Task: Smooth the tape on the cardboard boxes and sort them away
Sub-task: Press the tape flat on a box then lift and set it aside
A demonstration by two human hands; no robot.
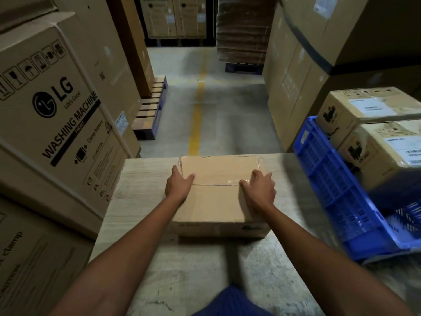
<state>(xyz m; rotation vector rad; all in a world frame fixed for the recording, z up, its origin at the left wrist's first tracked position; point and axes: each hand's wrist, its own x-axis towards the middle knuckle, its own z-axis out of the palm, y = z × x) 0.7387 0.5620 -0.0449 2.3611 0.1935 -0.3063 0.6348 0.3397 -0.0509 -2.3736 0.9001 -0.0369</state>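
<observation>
your cardboard box (218, 201), closed
it sits flat on the table (145, 179), clear tape (227, 180) along its centre seam.

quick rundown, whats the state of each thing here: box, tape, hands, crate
box, closed, flat on the table
tape, clear, over the top seam, wrinkled at the far corners
left hand, open, resting on the box's left edge
right hand, open, pressing the seam's right end
crate, blue, beside the table
labelled boxes, closed, stacked one on the other by the crate
</observation>
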